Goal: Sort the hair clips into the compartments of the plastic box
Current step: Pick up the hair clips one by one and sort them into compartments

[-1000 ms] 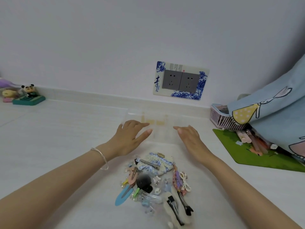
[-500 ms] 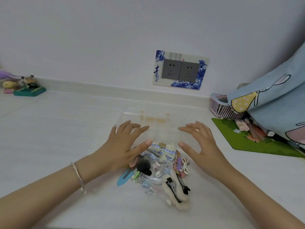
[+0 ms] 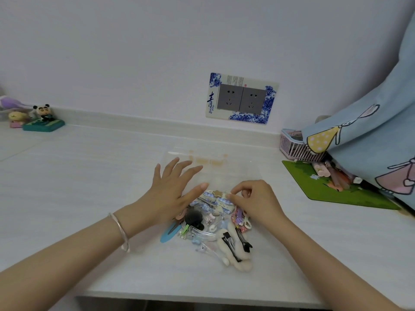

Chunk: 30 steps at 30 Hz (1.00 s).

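A pile of hair clips (image 3: 210, 223) lies on the white counter, with blue-patterned bow clips, a black pompom, a blue flat clip and fluffy cream clips. Behind it stands a clear plastic box (image 3: 233, 167) with compartments. My left hand (image 3: 173, 189) hovers flat with fingers spread over the pile's left side and the box's near-left corner. My right hand (image 3: 253, 198) has thumb and fingers pinched on a small pale clip (image 3: 229, 195) at the top of the pile.
A green mat (image 3: 314, 187) with tubes and a pink basket (image 3: 294, 147) sit at the right, under a blue cartoon-print fabric (image 3: 370, 135). Small figurines (image 3: 42, 120) stand far left by the wall. The counter's front edge runs close below the pile.
Both hands drew back from the clear box toward the pile. The right hand went from spread fingers to a pinch on a small clip at the pile's top.
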Each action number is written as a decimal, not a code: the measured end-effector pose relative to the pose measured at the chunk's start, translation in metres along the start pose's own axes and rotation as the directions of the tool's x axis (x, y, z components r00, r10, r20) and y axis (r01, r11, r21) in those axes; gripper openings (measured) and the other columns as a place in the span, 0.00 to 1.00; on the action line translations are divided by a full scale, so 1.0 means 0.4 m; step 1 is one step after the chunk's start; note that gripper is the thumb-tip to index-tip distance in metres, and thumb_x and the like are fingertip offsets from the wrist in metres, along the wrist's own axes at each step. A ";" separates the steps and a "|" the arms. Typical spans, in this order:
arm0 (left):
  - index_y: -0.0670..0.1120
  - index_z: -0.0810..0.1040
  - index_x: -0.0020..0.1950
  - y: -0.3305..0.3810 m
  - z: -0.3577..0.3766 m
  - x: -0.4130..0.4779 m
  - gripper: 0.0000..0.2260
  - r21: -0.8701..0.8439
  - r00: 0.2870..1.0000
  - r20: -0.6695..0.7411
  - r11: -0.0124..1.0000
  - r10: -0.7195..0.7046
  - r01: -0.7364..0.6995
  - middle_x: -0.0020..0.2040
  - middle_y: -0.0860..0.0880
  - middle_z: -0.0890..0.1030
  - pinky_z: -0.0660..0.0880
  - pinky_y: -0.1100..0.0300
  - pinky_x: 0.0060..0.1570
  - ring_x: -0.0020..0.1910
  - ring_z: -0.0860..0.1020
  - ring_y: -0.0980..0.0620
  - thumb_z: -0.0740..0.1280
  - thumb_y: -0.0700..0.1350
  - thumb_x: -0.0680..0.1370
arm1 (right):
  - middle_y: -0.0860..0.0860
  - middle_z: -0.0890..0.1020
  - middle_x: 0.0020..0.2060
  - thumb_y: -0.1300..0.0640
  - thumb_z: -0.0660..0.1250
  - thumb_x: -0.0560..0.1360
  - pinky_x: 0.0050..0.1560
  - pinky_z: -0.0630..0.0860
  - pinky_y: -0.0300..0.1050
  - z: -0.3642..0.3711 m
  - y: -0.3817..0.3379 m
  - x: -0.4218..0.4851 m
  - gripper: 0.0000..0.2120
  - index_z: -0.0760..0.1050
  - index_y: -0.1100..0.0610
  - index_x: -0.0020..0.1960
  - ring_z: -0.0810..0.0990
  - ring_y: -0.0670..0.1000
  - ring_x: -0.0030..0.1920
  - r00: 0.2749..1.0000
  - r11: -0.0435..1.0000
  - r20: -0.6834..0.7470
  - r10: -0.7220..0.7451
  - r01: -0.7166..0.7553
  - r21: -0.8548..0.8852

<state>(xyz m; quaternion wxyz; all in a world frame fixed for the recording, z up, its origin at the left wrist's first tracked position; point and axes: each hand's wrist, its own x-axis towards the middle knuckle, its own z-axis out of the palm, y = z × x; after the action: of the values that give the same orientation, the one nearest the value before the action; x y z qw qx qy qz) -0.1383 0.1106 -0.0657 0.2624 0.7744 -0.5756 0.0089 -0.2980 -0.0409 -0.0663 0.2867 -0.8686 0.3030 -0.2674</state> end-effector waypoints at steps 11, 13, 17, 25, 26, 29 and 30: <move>0.54 0.82 0.52 0.085 -0.034 0.079 0.19 -0.418 0.994 -0.007 0.903 0.105 -0.098 0.46 0.61 0.83 0.70 0.66 0.51 0.48 0.77 0.63 0.59 0.64 0.73 | 0.43 0.84 0.37 0.59 0.74 0.68 0.42 0.79 0.47 -0.096 -0.070 0.027 0.05 0.81 0.50 0.38 0.81 0.45 0.39 0.959 0.885 -0.189 -0.211 0.270 0.381; 0.52 0.83 0.48 0.105 -0.035 0.087 0.15 -0.560 0.996 0.017 0.826 0.086 -0.062 0.42 0.60 0.83 0.71 0.71 0.46 0.43 0.78 0.64 0.62 0.59 0.73 | 0.44 0.84 0.37 0.60 0.74 0.68 0.42 0.80 0.46 -0.105 -0.063 0.036 0.06 0.81 0.50 0.38 0.82 0.46 0.39 0.961 0.868 -0.197 -0.194 0.261 0.422; 0.52 0.83 0.51 0.134 -0.026 0.111 0.11 -0.672 0.996 0.065 0.740 0.068 -0.007 0.48 0.54 0.85 0.72 0.73 0.50 0.47 0.80 0.62 0.67 0.54 0.73 | 0.45 0.85 0.36 0.62 0.72 0.69 0.38 0.77 0.35 -0.121 -0.049 0.054 0.02 0.81 0.58 0.42 0.83 0.45 0.37 0.987 0.792 -0.129 -0.098 0.156 0.590; 0.56 0.78 0.57 0.058 0.002 0.160 0.11 -0.380 0.973 -0.229 0.922 -0.017 -0.073 0.51 0.64 0.78 0.64 0.73 0.50 0.54 0.71 0.69 0.62 0.55 0.77 | 0.49 0.84 0.38 0.62 0.73 0.69 0.40 0.77 0.33 -0.195 0.029 0.190 0.03 0.81 0.56 0.40 0.82 0.42 0.36 0.971 0.900 -0.236 -0.023 0.123 0.419; 0.57 0.77 0.57 0.044 0.001 0.158 0.11 -0.359 0.967 -0.253 0.931 -0.029 -0.066 0.51 0.66 0.76 0.63 0.73 0.51 0.54 0.70 0.70 0.61 0.55 0.77 | 0.49 0.84 0.38 0.61 0.74 0.69 0.41 0.78 0.35 -0.196 0.040 0.207 0.02 0.81 0.56 0.41 0.82 0.45 0.38 0.975 0.923 -0.219 -0.040 0.120 0.366; 0.59 0.76 0.56 0.015 -0.002 0.154 0.10 -0.332 0.955 -0.293 0.941 -0.038 -0.064 0.52 0.69 0.74 0.62 0.74 0.53 0.55 0.67 0.73 0.61 0.56 0.77 | 0.50 0.85 0.38 0.59 0.74 0.68 0.41 0.78 0.38 -0.182 0.050 0.243 0.03 0.83 0.56 0.41 0.82 0.49 0.39 0.988 0.975 -0.109 -0.110 0.128 0.181; 0.60 0.76 0.56 0.006 -0.001 0.155 0.10 -0.326 0.954 -0.296 0.943 -0.040 -0.062 0.52 0.69 0.74 0.62 0.76 0.53 0.55 0.67 0.74 0.60 0.56 0.77 | 0.51 0.85 0.38 0.58 0.75 0.68 0.39 0.77 0.37 -0.174 0.050 0.253 0.03 0.83 0.56 0.41 0.81 0.48 0.38 0.989 0.984 -0.061 -0.136 0.142 0.110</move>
<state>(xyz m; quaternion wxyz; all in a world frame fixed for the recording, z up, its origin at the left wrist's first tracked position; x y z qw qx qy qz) -0.1196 0.0553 -0.0447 0.4728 0.7055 -0.5271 0.0303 -0.2817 -0.1462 -0.0017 0.3085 -0.8623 0.2335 -0.3268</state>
